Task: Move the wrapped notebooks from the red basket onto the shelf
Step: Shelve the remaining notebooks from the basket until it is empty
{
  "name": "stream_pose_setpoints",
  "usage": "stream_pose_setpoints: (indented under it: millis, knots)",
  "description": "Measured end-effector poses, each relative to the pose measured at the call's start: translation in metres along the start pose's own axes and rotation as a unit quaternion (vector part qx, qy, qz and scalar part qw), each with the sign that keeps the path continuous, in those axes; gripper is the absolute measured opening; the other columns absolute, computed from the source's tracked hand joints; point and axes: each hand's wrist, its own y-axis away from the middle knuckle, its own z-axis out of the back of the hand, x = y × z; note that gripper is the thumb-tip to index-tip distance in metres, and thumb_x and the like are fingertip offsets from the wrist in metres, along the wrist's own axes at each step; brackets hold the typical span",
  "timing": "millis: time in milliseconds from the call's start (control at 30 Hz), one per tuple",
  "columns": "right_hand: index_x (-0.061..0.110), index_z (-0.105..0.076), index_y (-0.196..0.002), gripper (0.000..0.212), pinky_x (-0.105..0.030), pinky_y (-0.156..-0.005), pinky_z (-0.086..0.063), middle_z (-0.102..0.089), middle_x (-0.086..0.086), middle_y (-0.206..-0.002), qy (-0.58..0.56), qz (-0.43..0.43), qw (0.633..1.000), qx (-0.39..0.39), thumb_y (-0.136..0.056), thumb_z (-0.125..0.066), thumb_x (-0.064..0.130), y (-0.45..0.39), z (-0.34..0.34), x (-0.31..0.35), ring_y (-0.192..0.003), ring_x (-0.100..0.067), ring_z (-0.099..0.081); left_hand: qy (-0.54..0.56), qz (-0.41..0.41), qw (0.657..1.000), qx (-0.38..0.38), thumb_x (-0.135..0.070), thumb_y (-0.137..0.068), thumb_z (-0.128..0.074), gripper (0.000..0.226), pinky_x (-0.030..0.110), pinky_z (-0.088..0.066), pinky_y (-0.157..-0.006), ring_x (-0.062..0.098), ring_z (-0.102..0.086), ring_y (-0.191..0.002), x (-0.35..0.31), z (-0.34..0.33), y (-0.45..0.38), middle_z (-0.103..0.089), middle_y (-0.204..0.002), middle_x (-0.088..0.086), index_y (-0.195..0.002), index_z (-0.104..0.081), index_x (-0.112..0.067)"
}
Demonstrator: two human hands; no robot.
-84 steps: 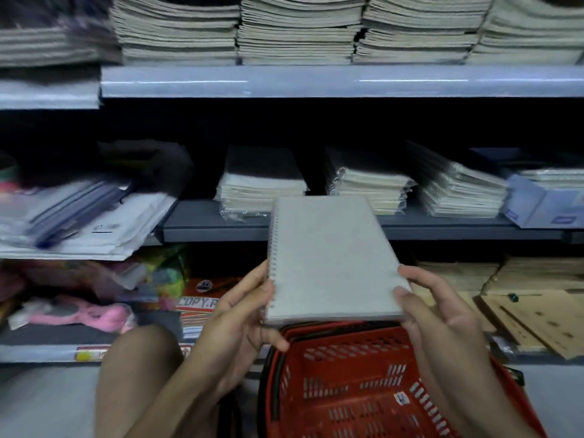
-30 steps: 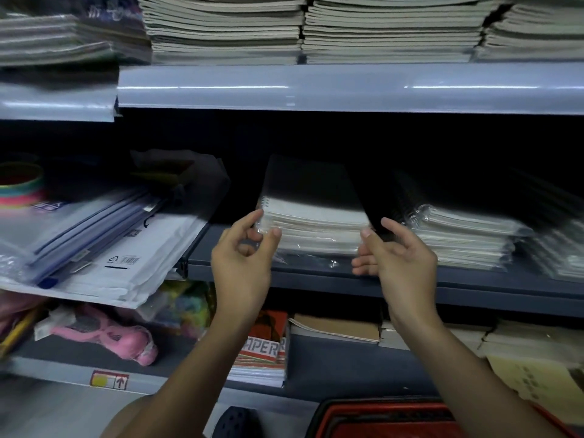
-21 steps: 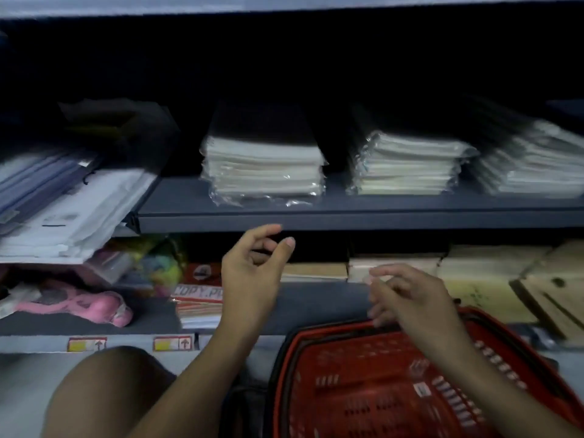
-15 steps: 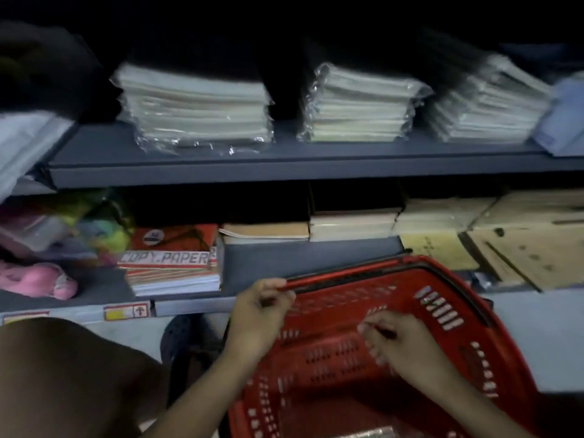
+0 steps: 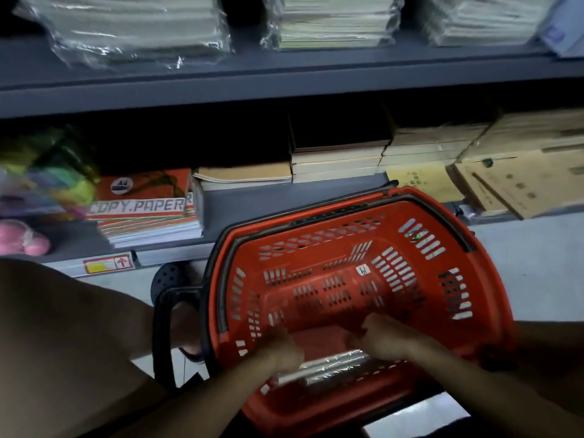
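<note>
The red basket (image 5: 420,254) stands on the floor in front of the shelving, tilted toward me. At its bottom near the close wall lies a wrapped notebook (image 5: 335,366), its plastic shining. My left hand (image 5: 279,347) curls down onto the notebook's left end. At the right end, my right hand (image 5: 382,339) does the same. The picture is blurred around the fingers. Above, the grey shelf (image 5: 284,85) carries stacks of wrapped notebooks (image 5: 136,30), with two more stacks to the right.
On the lower shelf lie copy paper packs (image 5: 142,207), brown and black notebooks (image 5: 338,162) and cardboard pieces (image 5: 512,184). My bent knee (image 5: 63,343) fills the left foreground. A foot in a black sandal (image 5: 177,298) touches the basket's left side.
Both hands let go of a notebook on the grey shelf stack, then dropped into the basket and down to the wrapped notebook at its bottom. The view tilted downward.
</note>
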Motion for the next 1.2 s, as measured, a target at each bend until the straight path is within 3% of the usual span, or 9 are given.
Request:
stream_pose_setpoints:
  millis: [67,167,267,433,633,767,933,1100,1200]
  knots:
    - [0.014,-0.062,-0.076,0.042,-0.025,-0.062,-0.04,-0.058,-0.002,-0.073,-0.019,0.001,1.0,0.003,-0.083,-0.065,0.055,0.001,0.0,0.0,-0.07,-0.013,-0.056,0.036,0.0,0.999,0.004,-0.019,-0.096,-0.052,0.04,0.026,-0.05,-0.079,0.031,-0.061,-0.121,-0.001,0.002,0.001,-0.061,-0.134,0.017,-0.132,-0.057,-0.002]
    - [0.012,-0.063,-0.07,0.045,-0.024,-0.056,-0.04,-0.06,0.003,-0.064,-0.048,-0.019,0.999,-0.012,-0.078,-0.069,0.056,0.001,0.002,0.0,-0.057,-0.01,-0.057,0.116,0.021,0.993,0.019,-0.009,-0.097,-0.046,0.033,0.03,-0.05,-0.067,0.029,-0.068,-0.106,-0.001,0.011,0.004,-0.068,-0.122,0.02,-0.12,-0.064,0.008]
    - [0.014,-0.066,-0.068,0.037,-0.02,-0.059,-0.044,-0.065,0.005,-0.066,-0.128,-0.044,0.989,-0.059,-0.07,-0.081,0.047,0.0,0.009,-0.001,-0.062,-0.01,-0.061,0.223,0.046,0.974,0.012,-0.004,-0.094,-0.052,0.024,0.029,-0.058,-0.072,0.025,-0.071,-0.095,0.0,0.022,0.003,-0.07,-0.108,0.011,-0.113,-0.063,0.005]
    - [0.006,-0.075,-0.078,0.031,-0.024,-0.065,-0.051,-0.073,-0.003,-0.072,-0.13,-0.071,0.985,-0.089,-0.073,-0.083,0.036,0.023,0.023,0.001,-0.072,-0.019,-0.071,0.498,0.024,0.864,0.069,0.017,-0.081,-0.056,0.022,0.022,-0.057,-0.062,0.014,-0.06,-0.085,-0.006,0.049,0.031,-0.064,-0.093,0.005,-0.081,-0.065,-0.003]
    - [-0.003,-0.058,-0.108,0.029,-0.034,-0.051,-0.06,-0.066,-0.025,-0.103,-0.434,-0.007,0.897,-0.087,-0.085,-0.074,-0.001,0.089,0.067,0.023,-0.06,-0.033,-0.071,0.567,-0.096,0.818,-0.022,0.005,-0.084,-0.065,0.02,0.022,-0.053,-0.054,0.01,-0.059,-0.052,-0.002,0.093,0.082,-0.06,-0.061,0.006,-0.067,-0.065,-0.005]
    - [-0.017,-0.068,-0.099,0.019,-0.028,-0.05,-0.053,-0.066,-0.021,-0.086,-0.502,0.079,0.85,-0.138,-0.083,-0.072,-0.007,0.141,0.103,0.045,-0.057,-0.025,-0.06,0.611,-0.174,0.771,-0.035,-0.008,-0.09,-0.066,0.023,0.023,-0.054,-0.058,0.028,-0.065,-0.083,0.008,0.115,0.115,-0.066,-0.09,0.02,-0.1,-0.07,0.013]
    - [-0.003,-0.073,-0.094,0.011,-0.031,-0.053,-0.051,-0.061,-0.016,-0.067,-0.552,0.164,0.801,-0.162,-0.087,-0.068,0.004,0.199,0.123,0.063,-0.051,-0.019,-0.057,0.649,-0.26,0.714,-0.04,-0.012,-0.081,-0.073,0.042,0.025,-0.056,-0.052,0.023,-0.063,-0.07,0.007,0.12,0.165,-0.062,-0.1,0.019,-0.112,-0.064,0.015]
    - [0.005,-0.071,-0.108,0.024,-0.029,-0.045,-0.052,-0.072,-0.024,-0.088,-0.581,0.241,0.744,-0.226,-0.084,-0.07,0.008,0.232,0.127,0.074,-0.05,-0.022,-0.061,0.663,-0.351,0.65,-0.121,-0.005,-0.076,-0.071,0.032,0.03,-0.059,-0.049,0.028,-0.067,-0.077,0.0,0.135,0.209,-0.075,-0.104,0.018,-0.108,-0.07,-0.009]
    - [0.007,-0.074,-0.105,0.022,-0.026,-0.048,-0.056,-0.075,-0.018,-0.097,-0.576,0.301,0.712,-0.265,-0.083,-0.07,0.007,0.236,0.128,0.089,-0.054,-0.025,-0.064,0.671,-0.401,0.606,-0.147,-0.006,-0.069,-0.07,0.059,0.028,-0.058,-0.048,0.02,-0.068,-0.065,0.002,0.157,0.223,-0.07,-0.111,0.015,-0.128,-0.062,-0.007]
